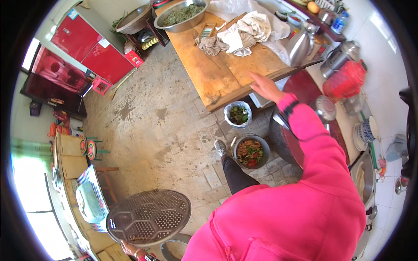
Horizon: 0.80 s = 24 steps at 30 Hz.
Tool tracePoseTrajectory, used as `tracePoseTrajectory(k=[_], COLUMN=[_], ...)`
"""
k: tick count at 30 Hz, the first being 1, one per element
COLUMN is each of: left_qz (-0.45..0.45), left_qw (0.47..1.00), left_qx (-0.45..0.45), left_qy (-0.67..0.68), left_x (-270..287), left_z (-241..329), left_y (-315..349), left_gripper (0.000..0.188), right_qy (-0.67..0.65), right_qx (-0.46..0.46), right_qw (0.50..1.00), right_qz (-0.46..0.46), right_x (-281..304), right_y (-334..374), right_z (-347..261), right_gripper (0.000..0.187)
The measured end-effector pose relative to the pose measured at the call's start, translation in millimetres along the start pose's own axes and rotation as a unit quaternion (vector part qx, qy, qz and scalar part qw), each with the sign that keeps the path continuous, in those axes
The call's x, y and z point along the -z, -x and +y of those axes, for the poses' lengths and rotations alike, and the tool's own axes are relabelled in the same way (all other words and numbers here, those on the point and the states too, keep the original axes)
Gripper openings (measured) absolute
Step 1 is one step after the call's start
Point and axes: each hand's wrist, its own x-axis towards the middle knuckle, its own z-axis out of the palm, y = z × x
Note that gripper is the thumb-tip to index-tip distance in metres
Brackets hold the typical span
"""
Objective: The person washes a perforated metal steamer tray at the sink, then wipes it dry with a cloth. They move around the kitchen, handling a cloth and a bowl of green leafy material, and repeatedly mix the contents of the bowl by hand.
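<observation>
My left hand (128, 249), low at the left, grips the rim of a round brown perforated drying tray (152, 213). The tray is held tilted, and its holes form a hexagon pattern. Part of a metal basin (176, 244) shows beneath it. My right arm reaches forward in a pink sleeve. At its end my right hand (264, 88) is open with fingers stretched out, over the near right edge of the wooden table (217, 82). Nothing is in it. Crumpled cloths (244, 35) lie farther back on the tabletop.
By my foot stands a bucket (251, 152) of vegetable scraps, with a lined bin (238, 114) of greens beyond it. A metal basin (180, 15) of green herbs and a steel kettle (301, 43) sit on the table. A red thermos (346, 80) stands at right.
</observation>
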Motion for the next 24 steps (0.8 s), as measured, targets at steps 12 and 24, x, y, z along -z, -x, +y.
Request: tracePoseTrajectory(k=[12, 24], left_qz=[0.019, -0.138], left_qw=[0.998, 0.983], left_qx=[0.065, 0.097], left_qy=[-0.016, 0.079], left_x=[-196, -444], left_z=[151, 211], left_y=[-96, -209], left_gripper=[0.040, 0.069], right_qy=[0.143, -0.458], right_qx=[-0.185, -0.264], right_qw=[0.972, 0.822], right_qz=[0.021, 0.212], right_x=[-215, -58], right_y=[-345, -326], right_z=[129, 33], right_gripper=[0.049, 0.031])
